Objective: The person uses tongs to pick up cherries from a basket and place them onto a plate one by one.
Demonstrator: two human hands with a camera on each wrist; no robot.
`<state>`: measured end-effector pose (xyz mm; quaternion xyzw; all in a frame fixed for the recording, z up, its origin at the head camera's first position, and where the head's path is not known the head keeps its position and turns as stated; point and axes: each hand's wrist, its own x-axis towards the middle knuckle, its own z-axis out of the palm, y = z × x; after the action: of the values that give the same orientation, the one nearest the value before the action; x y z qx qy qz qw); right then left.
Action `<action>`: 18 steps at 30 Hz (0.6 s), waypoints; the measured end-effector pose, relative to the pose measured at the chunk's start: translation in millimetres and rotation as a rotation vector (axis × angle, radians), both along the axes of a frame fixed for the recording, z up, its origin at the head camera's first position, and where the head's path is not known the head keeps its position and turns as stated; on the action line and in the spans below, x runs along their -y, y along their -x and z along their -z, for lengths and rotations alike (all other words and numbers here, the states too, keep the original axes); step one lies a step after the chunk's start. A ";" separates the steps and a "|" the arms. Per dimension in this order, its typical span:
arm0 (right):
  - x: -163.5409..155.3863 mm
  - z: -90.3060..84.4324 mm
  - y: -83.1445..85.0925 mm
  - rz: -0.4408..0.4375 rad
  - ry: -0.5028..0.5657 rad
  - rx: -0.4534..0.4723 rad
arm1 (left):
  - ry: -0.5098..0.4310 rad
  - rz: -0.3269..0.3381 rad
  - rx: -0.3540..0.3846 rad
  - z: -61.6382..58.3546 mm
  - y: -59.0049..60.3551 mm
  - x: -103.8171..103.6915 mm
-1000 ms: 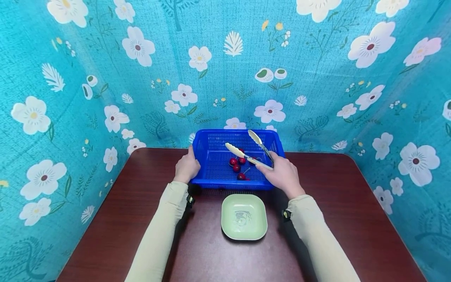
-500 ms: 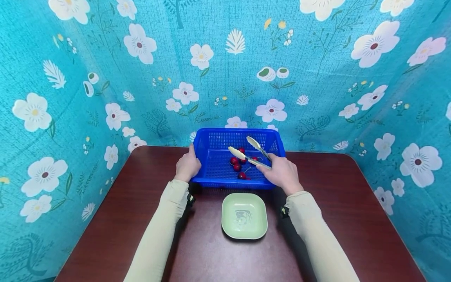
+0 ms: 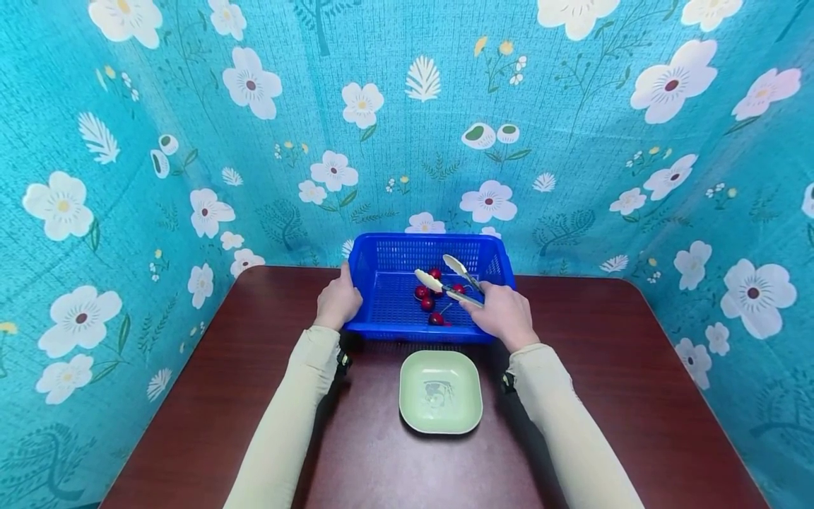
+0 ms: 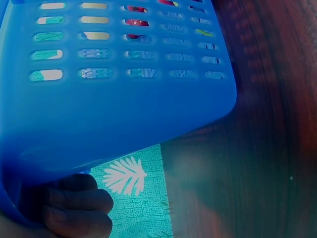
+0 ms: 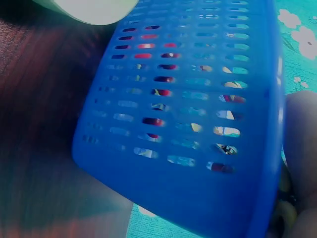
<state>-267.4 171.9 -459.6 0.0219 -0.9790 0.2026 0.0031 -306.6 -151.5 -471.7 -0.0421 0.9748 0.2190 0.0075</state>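
In the head view my left hand (image 3: 339, 300) grips the left rim of a blue perforated basket (image 3: 391, 328). The left wrist view shows its fingers (image 4: 81, 206) curled beneath that rim. My right hand (image 3: 505, 314) holds a pair of tongs (image 3: 456, 290) over the basket's right side. The pale scalloped tips of the tongs are spread apart, low over several dark red cherries (image 3: 427, 303). Some cherries have green stems, and the tongs partly cover a few. Through the basket slots in the right wrist view, bits of red cherry appear; the right hand is mostly cut off there.
A pale green square dish (image 3: 441, 417) with a printed picture stands on the brown table (image 3: 210, 396), just in front of the basket. A blue flowered cloth (image 3: 394, 162) hangs behind the table and along both sides.
My right hand has shifted slightly left and the tong tips have come down closer to the cherries, their gap a little narrower. The left hand, basket and dish keep their places.
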 end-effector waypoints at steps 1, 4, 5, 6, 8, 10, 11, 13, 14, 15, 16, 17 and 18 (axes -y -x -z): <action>0.6 1.2 0.3 -0.003 -0.004 0.000 | 0.000 -0.001 0.002 -0.3 -0.2 -0.1; 2.1 4.3 1.3 -0.010 -0.026 0.003 | -0.002 -0.004 0.005 -0.2 -0.8 -0.6; 2.5 5.0 1.6 -0.009 -0.032 0.004 | -0.004 -0.005 0.006 0.1 -0.8 -0.8; 2.8 5.5 2.0 -0.009 -0.037 0.003 | -0.002 -0.007 0.004 0.5 -0.9 -1.0; 3.3 5.8 2.9 -0.008 -0.045 0.002 | 0.001 -0.007 0.001 0.6 -1.0 -1.0; 4.0 5.9 3.9 -0.007 -0.053 0.000 | 0.002 -0.007 -0.001 0.3 -0.8 -0.7; 4.5 5.7 4.3 -0.004 -0.056 0.000 | 0.001 -0.008 -0.002 -0.1 -0.9 -0.6; 5.4 6.0 5.1 0.000 -0.062 0.000 | 0.001 -0.007 -0.003 -0.5 -0.9 -0.2; 5.9 6.1 5.3 0.001 -0.065 0.000 | -0.002 -0.007 -0.003 -0.4 -0.6 0.0; 6.2 6.6 5.6 0.003 -0.066 0.002 | -0.005 -0.008 -0.003 0.2 -0.1 0.2; 6.7 7.1 5.9 0.005 -0.068 0.004 | -0.007 -0.009 -0.003 0.8 0.1 0.3; 7.1 7.8 6.2 0.007 -0.071 0.007 | -0.008 -0.010 -0.004 1.6 0.3 0.5; 7.4 8.5 6.3 0.007 -0.074 0.008 | -0.008 -0.010 -0.003 2.5 0.5 0.6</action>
<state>-273.7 164.5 -468.1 0.0177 -0.9859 0.1661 -0.0009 -307.2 -152.1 -474.3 -0.0468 0.9737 0.2231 0.0051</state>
